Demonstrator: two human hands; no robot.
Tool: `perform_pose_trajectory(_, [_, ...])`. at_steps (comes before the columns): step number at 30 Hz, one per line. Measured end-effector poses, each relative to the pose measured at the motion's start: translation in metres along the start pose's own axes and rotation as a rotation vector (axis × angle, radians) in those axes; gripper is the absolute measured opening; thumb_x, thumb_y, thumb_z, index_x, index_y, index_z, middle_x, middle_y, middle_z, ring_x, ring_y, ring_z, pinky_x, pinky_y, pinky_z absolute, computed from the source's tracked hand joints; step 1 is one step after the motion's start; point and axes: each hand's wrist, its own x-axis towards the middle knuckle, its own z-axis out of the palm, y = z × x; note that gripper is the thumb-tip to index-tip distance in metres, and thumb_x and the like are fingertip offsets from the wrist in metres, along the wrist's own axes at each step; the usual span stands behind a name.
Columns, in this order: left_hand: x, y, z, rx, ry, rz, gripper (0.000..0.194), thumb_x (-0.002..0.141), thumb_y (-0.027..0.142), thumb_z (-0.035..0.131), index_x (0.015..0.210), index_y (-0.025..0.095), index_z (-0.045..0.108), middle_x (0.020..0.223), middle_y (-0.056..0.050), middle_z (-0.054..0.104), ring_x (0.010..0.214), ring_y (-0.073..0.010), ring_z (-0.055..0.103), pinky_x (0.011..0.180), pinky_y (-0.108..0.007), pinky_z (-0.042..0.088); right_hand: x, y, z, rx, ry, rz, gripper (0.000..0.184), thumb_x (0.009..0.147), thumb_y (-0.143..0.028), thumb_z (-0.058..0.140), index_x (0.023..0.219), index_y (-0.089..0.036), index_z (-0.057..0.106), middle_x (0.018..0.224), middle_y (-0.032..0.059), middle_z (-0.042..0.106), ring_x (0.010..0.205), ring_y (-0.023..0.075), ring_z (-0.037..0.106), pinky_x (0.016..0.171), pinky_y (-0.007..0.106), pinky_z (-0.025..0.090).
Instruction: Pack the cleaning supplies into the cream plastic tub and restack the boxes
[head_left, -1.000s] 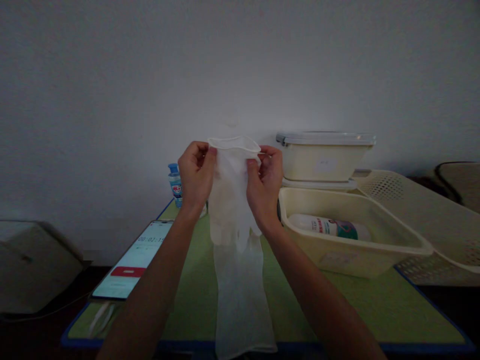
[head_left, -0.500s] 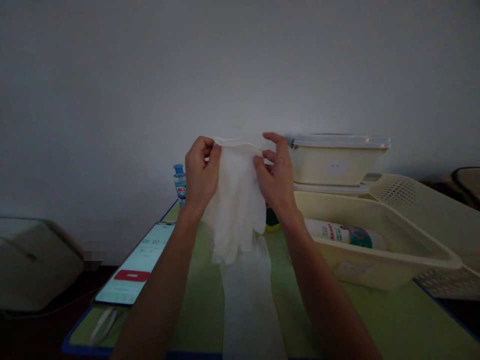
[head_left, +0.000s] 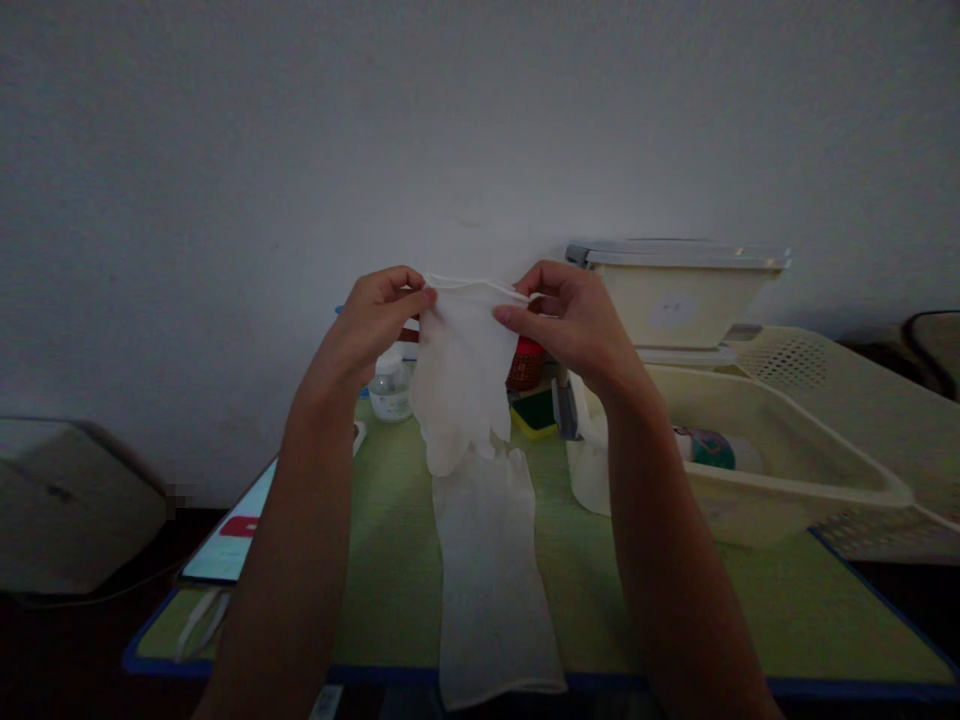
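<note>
A thin white glove (head_left: 465,370) hangs fingers-down between my hands, its rolled cuff at the top. My left hand (head_left: 375,315) pinches the cuff's left corner between thumb and fingers. At the right corner, my right hand (head_left: 574,315) is closed on the same cuff, thumb in front. Below it, a second white glove (head_left: 487,570) lies flat on the green mat (head_left: 390,560), its cuff reaching the front edge.
Right of my hands stand a cream tub (head_left: 810,440) holding a white bottle (head_left: 709,448), a lidded box (head_left: 675,300) and a perforated basket (head_left: 795,370). A sponge (head_left: 536,412), red-topped container (head_left: 527,365) and clear jar (head_left: 390,390) sit behind. A phone (head_left: 236,535) lies left.
My right hand's raised fingers have closed onto the cuff. Both forearms have spread outward, and the hanging glove has shifted slightly left and looks shorter. The sponge and jar now show.
</note>
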Motion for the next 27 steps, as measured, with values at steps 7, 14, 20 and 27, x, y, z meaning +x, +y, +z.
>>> perform_pose_trajectory(7, [-0.003,0.004,-0.011,0.0,-0.007,0.037,0.015,0.061,0.026,0.066,0.063,0.015,0.057,0.062,0.002,0.058,0.059,-0.0102,0.056,0.057,-0.023,0.049,0.001,-0.006,-0.007,-0.063,0.114,-0.043,0.021,0.076,-0.03,0.059,0.063,-0.016,0.05,0.057,-0.0047,0.046,0.052,0.0056,0.044,0.047,0.018,0.036])
perform_pose_trajectory(14, [-0.01,0.009,0.0,-0.044,0.115,0.038,0.014,0.058,0.027,0.068,0.064,0.016,0.062,0.054,0.003,0.058,0.043,-0.0078,0.052,0.04,-0.018,0.039,-0.004,-0.008,0.001,-0.042,0.245,0.064,0.021,0.08,-0.03,0.053,0.064,-0.016,0.051,0.056,-0.005,0.047,0.042,0.0033,0.044,0.038,0.015,0.032])
perform_pose_trajectory(20, [0.012,-0.001,0.011,-0.118,0.074,-0.049,0.012,0.061,0.021,0.067,0.065,0.013,0.058,0.062,0.0,0.063,0.059,-0.013,0.064,0.055,-0.022,0.051,0.013,0.007,0.004,-0.087,0.19,0.183,0.018,0.077,-0.023,0.058,0.064,-0.016,0.047,0.059,-0.0029,0.052,0.046,0.0072,0.055,0.04,0.017,0.042])
perform_pose_trajectory(27, [-0.006,0.012,-0.005,-0.048,0.096,0.127,0.009,0.067,0.023,0.066,0.07,0.017,0.061,0.075,-0.002,0.067,0.074,-0.0154,0.066,0.063,-0.027,0.054,-0.001,-0.025,-0.01,-0.25,0.158,-0.109,0.008,0.079,-0.023,0.058,0.075,-0.016,0.055,0.071,-0.0004,0.059,0.066,0.011,0.059,0.057,0.023,0.051])
